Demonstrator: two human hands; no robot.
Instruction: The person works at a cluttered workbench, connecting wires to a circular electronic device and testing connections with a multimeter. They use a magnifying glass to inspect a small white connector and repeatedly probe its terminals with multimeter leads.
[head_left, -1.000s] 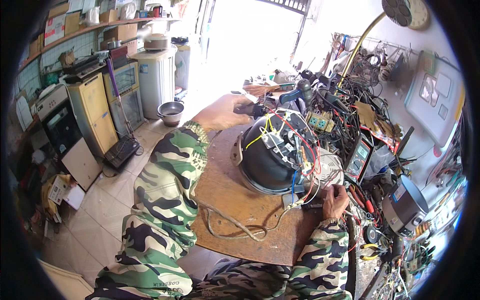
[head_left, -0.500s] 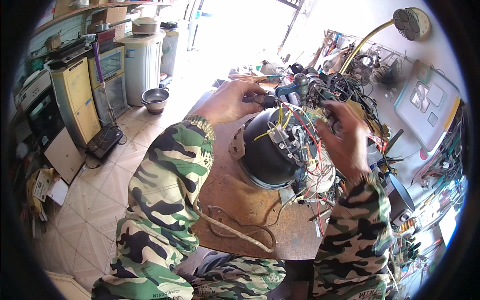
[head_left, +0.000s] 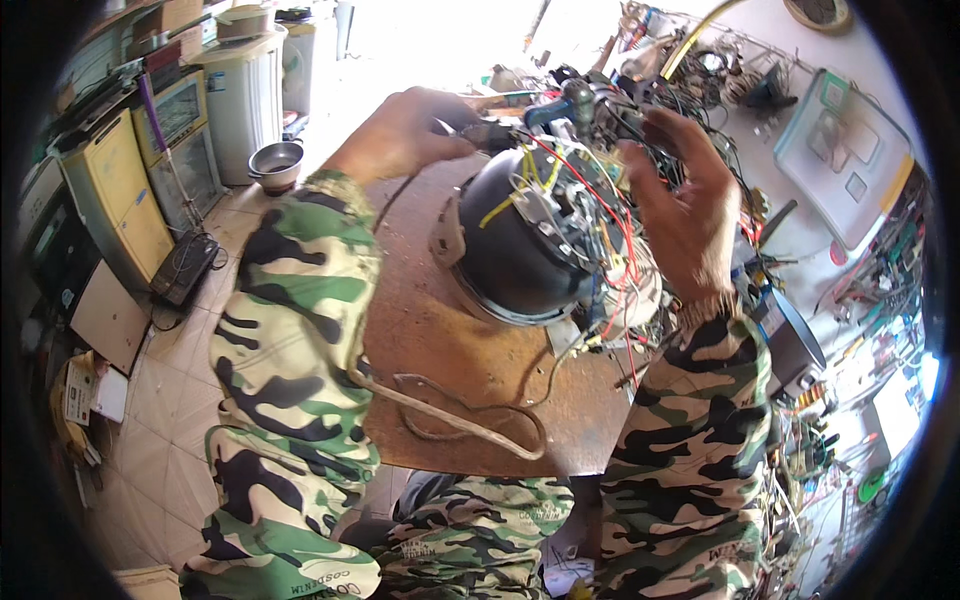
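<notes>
A dark, rounded appliance body (head_left: 515, 250) lies on its side on the brown table (head_left: 460, 375), its wired underside exposed. Yellow and red wires (head_left: 625, 240) loop from it. At its upper left, my left hand (head_left: 400, 135) is closed on a black plug-like connector (head_left: 490, 137), its far end close to the wires; a dark cord hangs below that hand. My right hand (head_left: 695, 195) is raised at the right of the wiring, thumb and fingers curved and apart, with nothing plainly held.
A pale cord (head_left: 450, 412) coils at the table's near edge. Tangled cables and parts (head_left: 720, 80) pile up at the back right, beside a clear plastic lid (head_left: 845, 160). A dark pan (head_left: 790, 335) stands at right. On the tiled floor sits a metal pot (head_left: 276, 165).
The view has shifted, so the scene sits higher and further left. My left hand with the connector has drawn slightly away from the appliance. The right hand's thumb and fingers look further apart.
</notes>
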